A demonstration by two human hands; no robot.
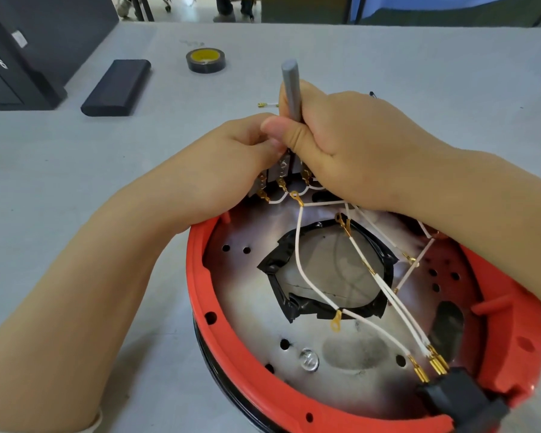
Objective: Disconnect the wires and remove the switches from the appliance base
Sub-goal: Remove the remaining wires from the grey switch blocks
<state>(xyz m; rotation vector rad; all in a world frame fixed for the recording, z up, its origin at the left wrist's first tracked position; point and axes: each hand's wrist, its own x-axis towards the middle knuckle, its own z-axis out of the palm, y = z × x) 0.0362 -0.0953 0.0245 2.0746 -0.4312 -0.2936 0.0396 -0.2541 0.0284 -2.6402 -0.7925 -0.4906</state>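
White wires (297, 245) sprawl inside the red appliance base (219, 335). The right hand (341, 151) clenches a grey tool handle (291, 89) above the switches (281, 170); the left hand (231, 160) pinches beside them.

Matt red plastic base rim (200, 276) w/ scorched dull metal plate (250, 310), brass-look terminals (434, 360).

The appliance base (200, 276) sits on the desk (75, 170) at about five o'clock. The switches (281, 170) stand at its twelve o'clock rim, with both hands meeting over them. Wires (300, 251) run from there across its middle to a plug (463, 398) at its five o'clock. A tape roll (205, 60) lies at twelve o'clock, a flat block (117, 87) at ten.
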